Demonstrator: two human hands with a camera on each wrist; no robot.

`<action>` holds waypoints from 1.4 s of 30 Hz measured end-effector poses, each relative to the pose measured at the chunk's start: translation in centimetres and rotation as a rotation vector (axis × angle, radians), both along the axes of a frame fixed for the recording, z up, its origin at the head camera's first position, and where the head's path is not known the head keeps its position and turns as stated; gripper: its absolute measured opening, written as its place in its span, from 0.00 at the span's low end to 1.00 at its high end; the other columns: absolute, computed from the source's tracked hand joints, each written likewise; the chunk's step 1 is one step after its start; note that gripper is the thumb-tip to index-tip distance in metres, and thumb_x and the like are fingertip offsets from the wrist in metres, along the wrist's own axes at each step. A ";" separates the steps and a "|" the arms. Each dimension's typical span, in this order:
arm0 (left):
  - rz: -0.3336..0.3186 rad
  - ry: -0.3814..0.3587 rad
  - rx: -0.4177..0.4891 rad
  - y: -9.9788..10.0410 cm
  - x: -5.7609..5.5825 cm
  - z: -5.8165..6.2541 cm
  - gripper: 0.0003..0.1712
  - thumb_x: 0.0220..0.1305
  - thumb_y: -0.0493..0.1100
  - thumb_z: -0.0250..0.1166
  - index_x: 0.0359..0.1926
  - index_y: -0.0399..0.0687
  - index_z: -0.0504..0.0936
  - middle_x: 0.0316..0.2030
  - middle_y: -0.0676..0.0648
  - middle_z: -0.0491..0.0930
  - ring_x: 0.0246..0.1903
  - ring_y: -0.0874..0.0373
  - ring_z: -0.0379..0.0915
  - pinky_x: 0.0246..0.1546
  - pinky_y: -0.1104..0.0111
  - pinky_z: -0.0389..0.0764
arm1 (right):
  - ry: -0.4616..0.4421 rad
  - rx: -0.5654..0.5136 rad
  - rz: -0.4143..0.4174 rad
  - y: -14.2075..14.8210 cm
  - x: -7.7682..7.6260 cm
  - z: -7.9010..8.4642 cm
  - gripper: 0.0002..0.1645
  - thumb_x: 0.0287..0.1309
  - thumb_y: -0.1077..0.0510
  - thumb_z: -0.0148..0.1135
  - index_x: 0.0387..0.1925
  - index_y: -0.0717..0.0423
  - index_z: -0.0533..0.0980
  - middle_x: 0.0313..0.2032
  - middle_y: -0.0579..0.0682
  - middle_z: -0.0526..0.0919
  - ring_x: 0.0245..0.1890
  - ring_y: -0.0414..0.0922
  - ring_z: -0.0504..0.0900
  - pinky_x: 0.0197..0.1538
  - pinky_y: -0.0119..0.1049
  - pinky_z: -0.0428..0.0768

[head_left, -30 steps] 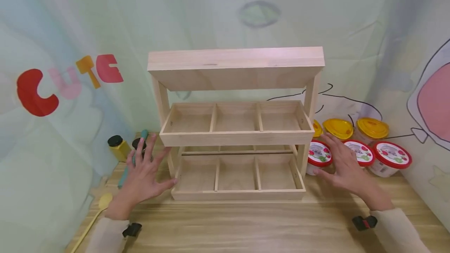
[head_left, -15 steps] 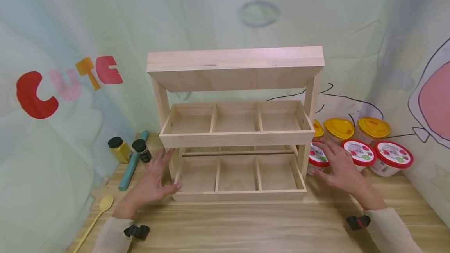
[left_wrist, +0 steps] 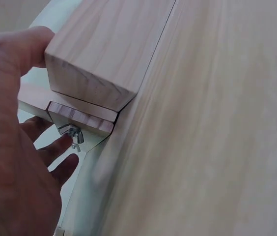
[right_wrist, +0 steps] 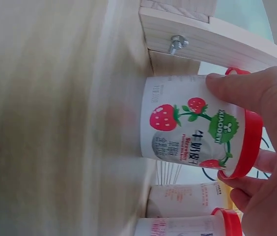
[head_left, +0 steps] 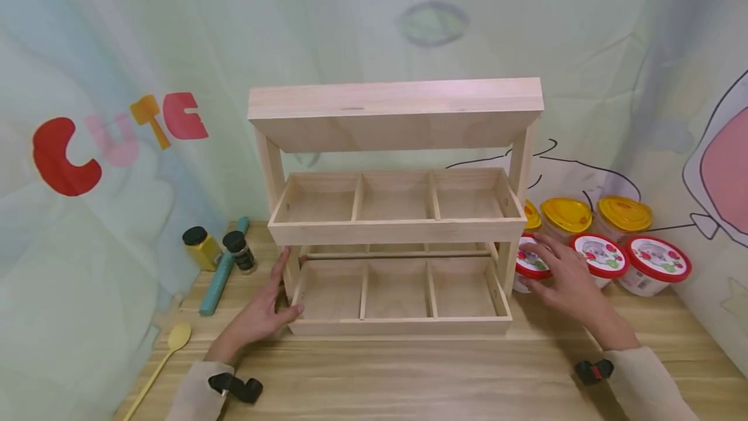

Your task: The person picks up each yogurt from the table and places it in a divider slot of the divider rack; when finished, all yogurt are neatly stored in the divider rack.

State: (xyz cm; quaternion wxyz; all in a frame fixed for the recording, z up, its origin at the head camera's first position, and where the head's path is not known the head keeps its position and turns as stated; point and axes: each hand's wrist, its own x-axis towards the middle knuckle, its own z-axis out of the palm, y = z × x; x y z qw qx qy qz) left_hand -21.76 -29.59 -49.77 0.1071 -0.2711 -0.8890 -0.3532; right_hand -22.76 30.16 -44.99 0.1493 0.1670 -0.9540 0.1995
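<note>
A two-tier wooden rack (head_left: 397,232) stands in the middle of the head view, each tray split into three compartments. My left hand (head_left: 257,320) is at the left end of its lower tray (head_left: 403,327); in the left wrist view the thumb touches the tray's corner. The other fingers extend near a wing nut (left_wrist: 72,132) on the rack's side. My right hand (head_left: 573,284) grips a white tub (right_wrist: 192,128) with a red lid and strawberry print, thumb on its side and fingers round the lid. That tub is upright beside the rack's right post.
To the right are more red-lidded tubs (head_left: 602,255) and several yellow-lidded containers (head_left: 565,213). At left lie a teal bar (head_left: 215,288) and a yellow spoon (head_left: 178,336), near a yellow jar (head_left: 201,249) and a black-capped jar (head_left: 238,252). Fabric printed with figures surrounds the table.
My left hand has moved down and right from above the jars to the rack's lower left side. My right hand's fingers have drawn in round the nearest red-lidded tub.
</note>
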 end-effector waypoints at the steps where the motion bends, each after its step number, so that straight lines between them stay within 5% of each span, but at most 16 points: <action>1: -0.010 0.004 0.009 0.0 0.0 -0.1 0.68 0.64 0.38 0.74 0.87 0.48 0.32 0.78 0.26 0.64 0.79 0.39 0.60 0.70 0.84 0.53 | 0.010 -0.008 -0.001 0.0 0.0 -0.1 0.44 0.49 0.58 0.84 0.69 0.50 0.76 0.76 0.66 0.69 0.73 0.70 0.66 0.70 0.78 0.63; 6: -0.025 0.021 0.027 -0.1 0.1 -0.1 0.67 0.64 0.37 0.74 0.87 0.47 0.33 0.77 0.27 0.67 0.78 0.60 0.59 0.70 0.84 0.57 | 0.058 -0.062 0.003 0.0 -0.2 -0.5 0.42 0.48 0.60 0.84 0.66 0.51 0.78 0.75 0.68 0.71 0.71 0.71 0.68 0.67 0.79 0.66; 20: -0.023 0.010 0.037 -0.4 0.1 -0.4 0.67 0.65 0.37 0.73 0.87 0.49 0.32 0.78 0.27 0.66 0.80 0.56 0.58 0.71 0.81 0.56 | 0.191 -0.178 0.011 0.4 0.9 0.1 0.36 0.46 0.62 0.84 0.60 0.53 0.83 0.69 0.68 0.77 0.64 0.70 0.73 0.60 0.76 0.72; 26: -0.009 0.005 0.026 -0.5 0.2 -0.4 0.66 0.66 0.37 0.73 0.87 0.50 0.32 0.78 0.27 0.65 0.78 0.37 0.63 0.71 0.80 0.55 | 0.209 -0.177 -0.033 0.5 2.3 1.2 0.39 0.45 0.61 0.84 0.63 0.51 0.82 0.70 0.66 0.77 0.64 0.67 0.73 0.55 0.74 0.75; 30: -0.011 0.000 0.035 -0.4 0.2 -0.3 0.66 0.66 0.37 0.72 0.87 0.50 0.33 0.78 0.27 0.66 0.74 0.24 0.64 0.71 0.80 0.55 | 0.229 -0.212 -0.031 0.8 3.0 1.6 0.40 0.45 0.61 0.84 0.63 0.47 0.83 0.70 0.63 0.78 0.65 0.65 0.73 0.57 0.58 0.76; 33: -0.022 0.006 0.064 -0.2 0.1 -0.5 0.65 0.65 0.36 0.72 0.87 0.49 0.33 0.78 0.26 0.66 0.74 0.25 0.64 0.71 0.82 0.53 | 0.241 -0.235 -0.014 0.9 3.5 1.9 0.39 0.45 0.61 0.85 0.63 0.46 0.84 0.70 0.61 0.79 0.65 0.63 0.74 0.61 0.39 0.69; 38: -0.050 0.036 0.119 0.0 -0.3 -1.1 0.64 0.63 0.36 0.71 0.87 0.49 0.36 0.77 0.26 0.67 0.79 0.45 0.61 0.73 0.82 0.51 | 0.243 -0.265 -0.007 0.8 4.6 2.6 0.40 0.46 0.63 0.84 0.64 0.43 0.84 0.70 0.59 0.80 0.68 0.38 0.71 0.60 0.18 0.56; 40: -0.056 0.035 0.134 0.0 -0.3 -1.2 0.64 0.63 0.36 0.71 0.87 0.50 0.36 0.77 0.27 0.66 0.80 0.54 0.58 0.73 0.82 0.50 | 0.233 -0.277 -0.005 0.7 4.9 3.0 0.41 0.46 0.64 0.84 0.64 0.42 0.84 0.71 0.58 0.79 0.68 0.26 0.66 0.65 0.26 0.60; 42: -0.059 0.038 0.143 0.0 -0.4 -1.4 0.63 0.64 0.36 0.70 0.87 0.50 0.37 0.77 0.26 0.66 0.81 0.58 0.56 0.74 0.81 0.49 | 0.216 -0.297 0.012 0.5 5.3 3.3 0.40 0.47 0.64 0.83 0.64 0.42 0.84 0.72 0.58 0.78 0.69 0.19 0.60 0.73 0.43 0.65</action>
